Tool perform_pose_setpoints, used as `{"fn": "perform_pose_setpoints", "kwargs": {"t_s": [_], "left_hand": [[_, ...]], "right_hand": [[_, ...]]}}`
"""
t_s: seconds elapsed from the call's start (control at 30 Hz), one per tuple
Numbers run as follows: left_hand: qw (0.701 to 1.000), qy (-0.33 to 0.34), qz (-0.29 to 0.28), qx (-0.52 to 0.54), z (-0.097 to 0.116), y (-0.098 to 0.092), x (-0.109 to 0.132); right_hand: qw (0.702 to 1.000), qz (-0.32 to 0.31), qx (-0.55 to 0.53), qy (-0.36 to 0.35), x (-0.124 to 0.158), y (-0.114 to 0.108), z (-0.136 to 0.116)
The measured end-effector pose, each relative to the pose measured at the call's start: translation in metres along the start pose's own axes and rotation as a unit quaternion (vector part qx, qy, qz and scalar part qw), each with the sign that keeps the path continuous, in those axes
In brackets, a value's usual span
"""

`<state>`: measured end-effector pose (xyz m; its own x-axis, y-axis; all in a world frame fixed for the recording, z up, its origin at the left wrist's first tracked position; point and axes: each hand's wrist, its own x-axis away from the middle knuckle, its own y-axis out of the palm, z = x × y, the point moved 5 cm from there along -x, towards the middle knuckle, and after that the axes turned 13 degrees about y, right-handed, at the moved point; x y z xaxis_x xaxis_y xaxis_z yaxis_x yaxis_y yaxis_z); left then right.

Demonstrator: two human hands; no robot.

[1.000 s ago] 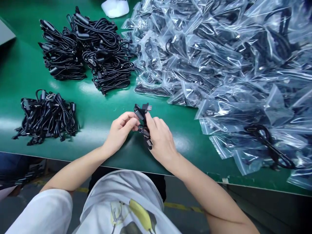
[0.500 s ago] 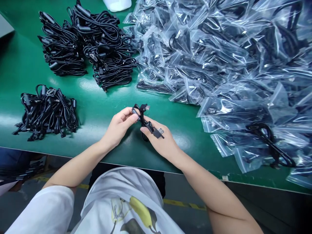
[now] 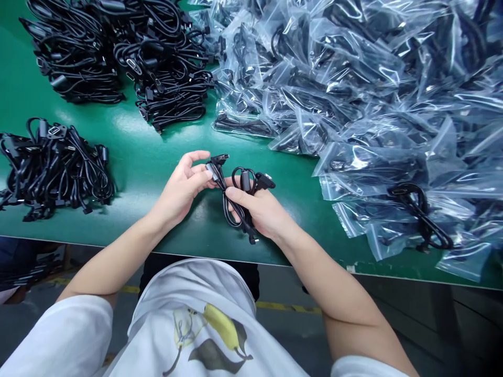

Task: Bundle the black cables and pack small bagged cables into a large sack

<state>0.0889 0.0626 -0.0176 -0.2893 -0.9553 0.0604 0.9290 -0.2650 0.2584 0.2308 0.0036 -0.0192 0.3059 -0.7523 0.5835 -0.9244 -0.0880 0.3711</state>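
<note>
A tied black cable bundle (image 3: 222, 184) is held between both hands, over the green tabletop (image 3: 157, 149). By the left hand (image 3: 183, 186), a grey barrel (image 3: 212, 171) is pinched between thumb and fingertips, the index finger being left raised and free. By the right hand (image 3: 261, 209), the strands are grasped under the thumb.

Since half a second ago, the bundle has been turned and fanned out. No connector is now laid across the right hand; instead, a flanged connector (image 3: 265, 181) is pointed away just beyond the right fingers, and a plug (image 3: 252, 238) is hung below them. More ends are thus exposed, and the handling of this bundle is judged to be unfinished, as neither grip is released.

Left of the left fingers, a loose cable pile (image 3: 55, 167) is heaped; ahead of them, stacked cable bundles (image 3: 168, 63) are seen. Right of the right fingers, bagged cables (image 3: 334, 84) are spread.
</note>
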Motion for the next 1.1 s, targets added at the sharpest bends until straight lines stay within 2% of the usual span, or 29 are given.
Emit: {"fn": "perform_pose_setpoints", "kwargs": {"t_s": [0.2, 0.47, 0.6, 0.7, 0.83, 0.97, 1.03, 1.1], "left_hand": [[0.998, 0.009, -0.054, -0.039, -0.001, 0.005, 0.001], [0.998, 0.015, -0.054, -0.041, 0.002, 0.005, 0.000], [0.998, -0.002, -0.058, -0.027, 0.001, 0.007, 0.000], [0.998, -0.021, -0.054, -0.020, -0.002, 0.008, 0.001], [0.997, -0.032, -0.066, -0.016, -0.006, 0.009, 0.001], [0.997, 0.001, -0.066, -0.030, -0.005, 0.008, 0.001], [0.997, 0.018, -0.067, -0.044, -0.003, 0.006, 0.001], [0.994, 0.015, -0.095, -0.057, -0.002, 0.008, 0.004]], "right_hand": [[1.000, 0.011, 0.019, -0.008, 0.003, 0.000, 0.001], [0.998, 0.024, 0.061, -0.027, 0.001, -0.004, 0.006], [0.999, 0.011, 0.014, -0.040, 0.000, 0.000, 0.001], [0.999, -0.012, -0.041, -0.013, 0.001, 0.002, -0.001], [0.998, -0.027, -0.061, 0.018, 0.001, 0.004, 0.000], [0.998, -0.009, -0.047, -0.033, 0.000, 0.004, 0.000], [0.996, 0.028, -0.041, -0.078, 0.001, 0.000, -0.003], [0.989, 0.071, -0.045, -0.124, 0.005, -0.006, -0.009]]}}
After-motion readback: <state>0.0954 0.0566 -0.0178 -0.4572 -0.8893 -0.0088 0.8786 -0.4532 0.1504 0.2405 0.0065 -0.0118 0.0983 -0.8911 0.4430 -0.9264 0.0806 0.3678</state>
